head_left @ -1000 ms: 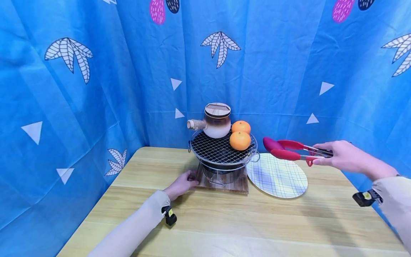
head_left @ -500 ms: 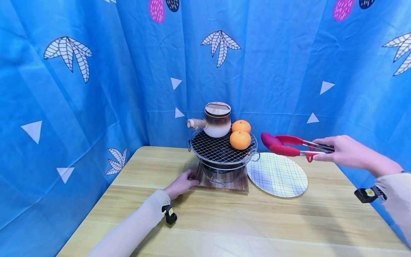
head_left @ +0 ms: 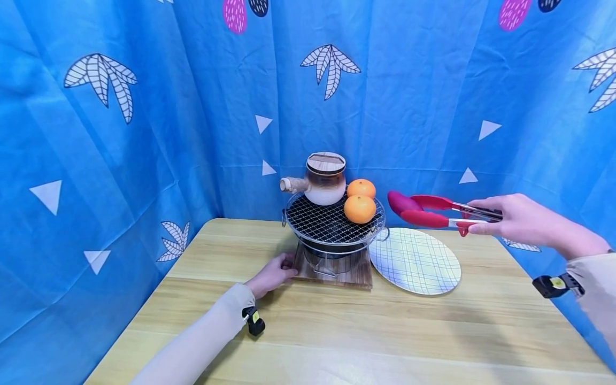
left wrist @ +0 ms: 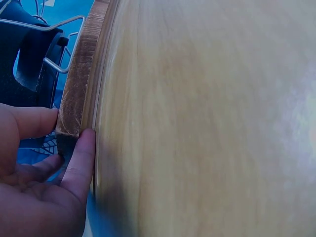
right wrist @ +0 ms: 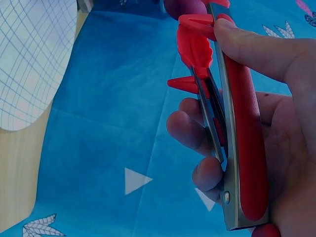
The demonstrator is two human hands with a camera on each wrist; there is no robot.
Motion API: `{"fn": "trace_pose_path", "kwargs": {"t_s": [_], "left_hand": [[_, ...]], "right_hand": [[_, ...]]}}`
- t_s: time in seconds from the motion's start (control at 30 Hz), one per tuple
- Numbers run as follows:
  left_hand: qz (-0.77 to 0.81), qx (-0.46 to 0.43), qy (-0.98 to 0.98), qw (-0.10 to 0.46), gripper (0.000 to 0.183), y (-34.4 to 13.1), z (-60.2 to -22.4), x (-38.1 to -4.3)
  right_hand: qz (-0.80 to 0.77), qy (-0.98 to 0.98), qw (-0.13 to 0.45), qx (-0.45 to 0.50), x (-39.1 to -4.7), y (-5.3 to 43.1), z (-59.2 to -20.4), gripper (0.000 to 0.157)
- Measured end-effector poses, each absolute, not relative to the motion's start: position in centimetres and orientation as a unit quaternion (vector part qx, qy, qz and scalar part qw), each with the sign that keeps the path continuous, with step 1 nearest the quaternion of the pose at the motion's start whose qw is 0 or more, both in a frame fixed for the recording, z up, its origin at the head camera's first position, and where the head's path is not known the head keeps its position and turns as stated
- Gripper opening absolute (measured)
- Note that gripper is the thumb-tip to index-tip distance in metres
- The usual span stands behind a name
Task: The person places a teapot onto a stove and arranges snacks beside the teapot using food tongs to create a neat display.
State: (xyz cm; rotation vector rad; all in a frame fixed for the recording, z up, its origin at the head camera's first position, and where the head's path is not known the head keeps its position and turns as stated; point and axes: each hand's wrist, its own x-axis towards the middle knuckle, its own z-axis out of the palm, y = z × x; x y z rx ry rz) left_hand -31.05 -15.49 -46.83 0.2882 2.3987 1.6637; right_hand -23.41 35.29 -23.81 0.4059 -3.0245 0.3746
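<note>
My right hand (head_left: 526,220) grips a pair of red-tipped metal tongs (head_left: 425,218), held in the air above the plate. A purple, elongated thing like a sweet potato (head_left: 400,202) is clamped between the tong heads, just right of the grill and apart from it. My left hand (head_left: 271,277) pinches the front left corner of a wooden board (left wrist: 78,94), thumb on one side and a finger on the other. On that board stands a small round grill (head_left: 315,222) with a wire mesh top. The left fingertips are partly hidden in the head view.
A clay teapot (head_left: 327,193) with a wooden lid and a side handle sits at the back of the mesh. Two mandarins (head_left: 360,209) are beside it on the right. A checked plate (head_left: 416,264) lies right of the board. Blue curtain (head_left: 409,107) closes off the back and sides.
My right hand has risen a little, and the tong heads with the purple thing have shifted up and left, nearer the grill. The left hand stays at the board's corner.
</note>
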Motion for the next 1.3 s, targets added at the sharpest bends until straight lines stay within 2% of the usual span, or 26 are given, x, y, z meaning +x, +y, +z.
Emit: {"fn": "trace_pose_path", "kwargs": {"t_s": [0.6,1.3], "left_hand": [[0.559,0.1,0.816,0.107,0.058,-15.5,-46.6,-30.9],[0.556,0.097,0.819,0.101,0.058,-15.4,-46.6,-30.8]], "right_hand": [[0.112,-0.983,0.035,0.141,-22.8,34.0,-22.3,0.087],[0.106,-0.979,0.045,0.17,-22.3,31.6,-20.7,0.079]]}}
